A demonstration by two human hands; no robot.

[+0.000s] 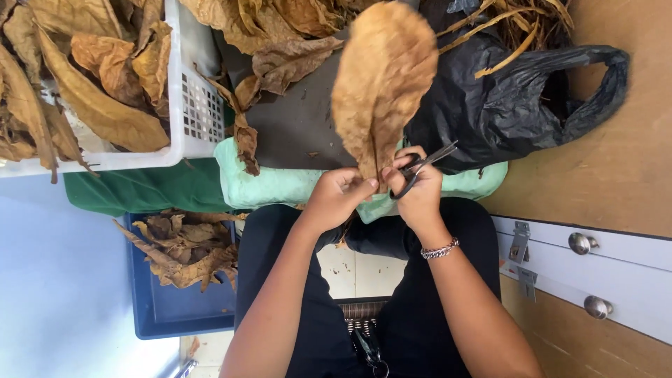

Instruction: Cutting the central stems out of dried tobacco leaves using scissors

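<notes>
Dried leaf (383, 84) stands upright just above both hands, and I see my left hand (337, 196) pinching its base while my right hand (418, 192) grips small scissors (420, 168) beside the stem. Beneath them: a pale green cushion (280, 185) and grey worktop (294, 126). Black bag (504, 105) right, white basket (189, 105) left, blue crate (175, 308) lower left.

Bare grey work surface (297, 126) open between white leaf-filled basket (192, 105) on the left and black plastic bag (504, 105) on the right, raised dried leaf (383, 84) blocking the middle, loose leaf pile (280, 35) crowding the far edge, wooden tabletop (630, 154) free far right.
</notes>
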